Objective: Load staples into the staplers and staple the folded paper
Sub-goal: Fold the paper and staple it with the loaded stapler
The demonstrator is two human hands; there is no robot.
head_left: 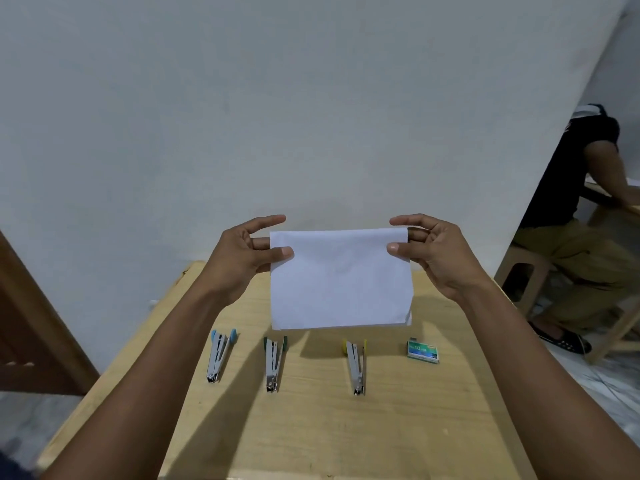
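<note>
On the surface [311, 427] lie a blue stapler [220, 356], green stapler [273, 363], yellow stapler [356, 367] and staple box [422, 350] in a row. Above, toward the far edge, the folded paper [339, 282] hangs between left hand [239, 258] and right hand [440, 258], each pinching an upper corner.

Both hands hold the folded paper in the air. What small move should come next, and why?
Probably lay the folded paper down on the table. The left hand and the right hand both pinch its top corners, so neither is free, and the blue stapler, green stapler, yellow stapler and staple box lie untouched below; loading seems to come first.
</note>
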